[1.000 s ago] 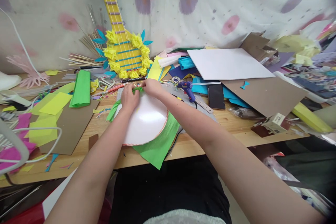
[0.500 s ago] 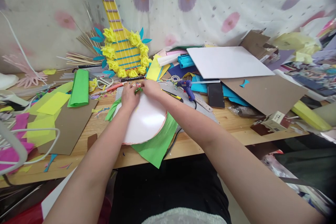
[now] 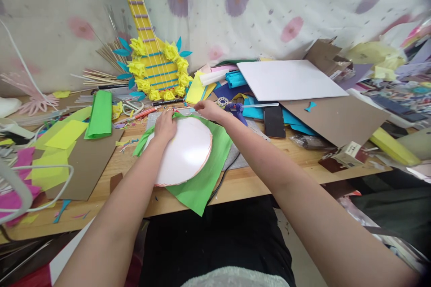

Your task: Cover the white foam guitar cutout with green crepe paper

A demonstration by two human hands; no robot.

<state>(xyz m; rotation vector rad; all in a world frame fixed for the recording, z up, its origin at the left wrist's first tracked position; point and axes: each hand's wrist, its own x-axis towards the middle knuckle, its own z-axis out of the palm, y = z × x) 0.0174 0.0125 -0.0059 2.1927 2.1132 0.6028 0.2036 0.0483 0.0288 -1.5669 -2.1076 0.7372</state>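
A white round board [image 3: 183, 152] with a reddish edge lies on a sheet of green crepe paper [image 3: 215, 152], which sticks out at the right and front. My left hand [image 3: 165, 126] is at the board's far left edge, fingers closed on the crepe paper folded over there. Just beyond the far right edge, my right hand [image 3: 209, 110] has its fingers bent and drawn together; whatever they hold, if anything, is hidden. Close to the right wrist lies a purple glue gun [image 3: 236, 111] with a glue stick in it.
A yellow paper guitar [image 3: 158, 69] with flowers leans at the back. Scissors [image 3: 132, 107] and a green paper roll [image 3: 99, 114] lie at left. To the right are a phone [image 3: 274, 122], a white foam board [image 3: 291, 80] and brown cardboard [image 3: 333, 119]. A black cord [image 3: 224, 179] runs beside the crepe paper.
My right hand has left the folded edge beside my left hand and moved right. More green crepe paper shows at the board's far right. The utility knife is out of sight.
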